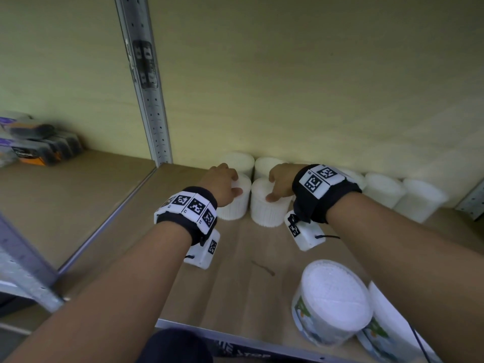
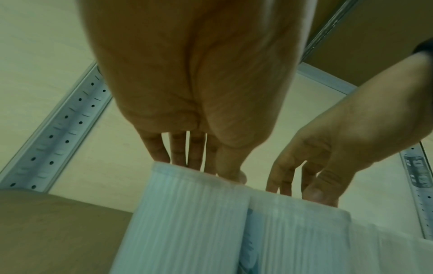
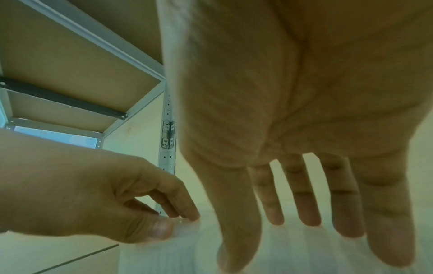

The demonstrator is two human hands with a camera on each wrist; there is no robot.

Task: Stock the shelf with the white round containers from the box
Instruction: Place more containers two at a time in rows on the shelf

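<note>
Both your arms reach deep into the shelf (image 1: 235, 258). Your left hand (image 1: 222, 183) sits on top of one white tub (image 1: 235, 205). Its fingers (image 2: 178, 148) go over the far edge and the thumb comes to the near edge, so the grip is curled round the top of that tub. Your right hand (image 1: 281, 182) sits on the tub next to it (image 1: 269, 210). Those fingers (image 3: 302, 204) are spread out and point down over the lid, with the thumb on the near edge, so the grip is wide and lies over the top of that tub.

The shelf is a brown board with a pale wall behind it. A grey metal post with little holes (image 1: 154, 121) stands at the back left. Past the post, some dark packs (image 1: 39, 145) lie on the next board.

The two tubs stand side by side, touching. More white tubs stand in a row (image 1: 392, 189) along the back wall. A bigger round tub with a picture on its side (image 1: 332, 302) lies tipped at the front right. It is full of white sticks packed tight.
</note>
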